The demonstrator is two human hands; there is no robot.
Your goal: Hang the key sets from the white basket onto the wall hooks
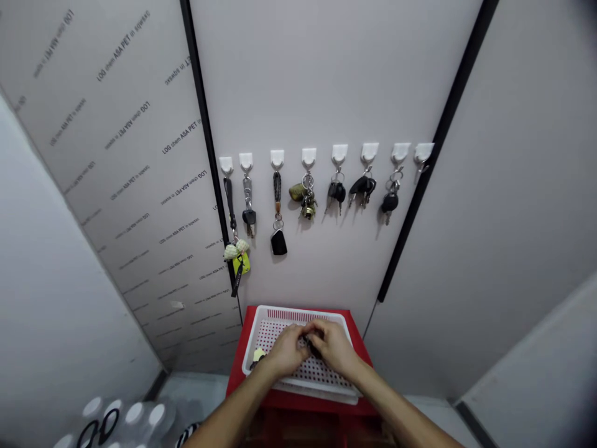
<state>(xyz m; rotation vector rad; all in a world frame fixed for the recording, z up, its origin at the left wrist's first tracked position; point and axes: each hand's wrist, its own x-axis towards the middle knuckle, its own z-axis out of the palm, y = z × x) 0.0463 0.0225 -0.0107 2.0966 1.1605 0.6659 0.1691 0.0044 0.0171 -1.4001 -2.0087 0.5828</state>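
Note:
My left hand (pixel 285 350) and my right hand (pixel 334 346) meet over a white perforated basket (pixel 261 323) that rests on a red stool (pixel 242 354). Both hands have their fingers closed round a small dark object (pixel 310 341), likely a key set, held between them. A yellowish item (pixel 258 355) lies in the basket by my left wrist. Above, a row of white wall hooks (pixel 308 155) carries several key sets, among them a black fob (pixel 278 241) and a yellow-green tag (pixel 241 261). The rightmost hook (pixel 423 152) appears bare.
Grey wall panels with black seams (pixel 205 137) surround the hooks. Clear bottles with white caps (pixel 125 417) stand on the floor at the lower left, beside the stool.

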